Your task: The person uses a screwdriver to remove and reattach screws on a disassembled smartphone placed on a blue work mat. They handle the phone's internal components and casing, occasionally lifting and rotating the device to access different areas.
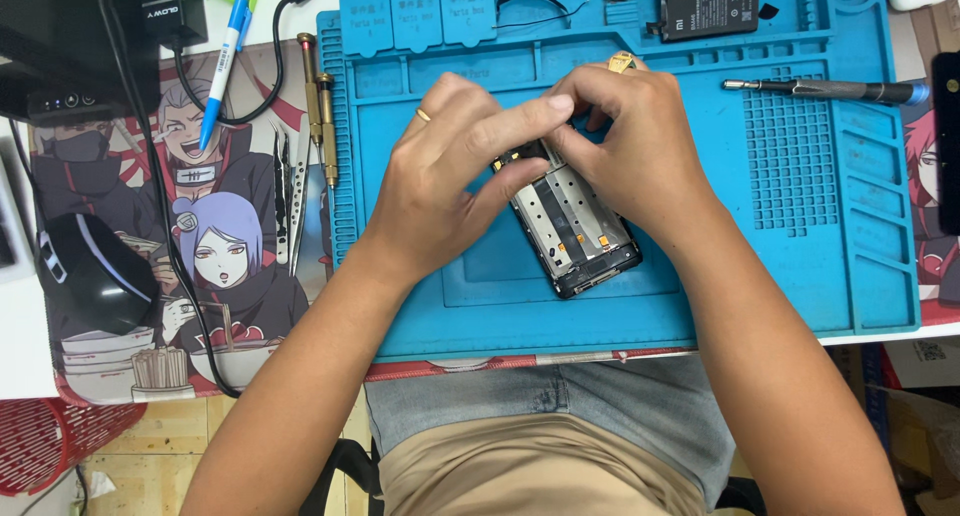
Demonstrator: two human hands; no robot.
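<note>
Left hand [440,171] and right hand [625,141] both pinch the opened phone [575,226] (blue mat [780,266] beneath)

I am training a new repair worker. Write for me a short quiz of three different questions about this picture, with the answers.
1. True or false: both hands touch the opened phone.
2. Which tool lies alone on the blue mat, to the right of the hands? A) black screwdriver B) scissors C) hammer
3. Fill in: the removed battery lies at the mat's ____ edge.

Key
1. True: the left hand and the right hand meet over the phone's upper end.
2. A, the black screwdriver.
3. far (top).
</note>
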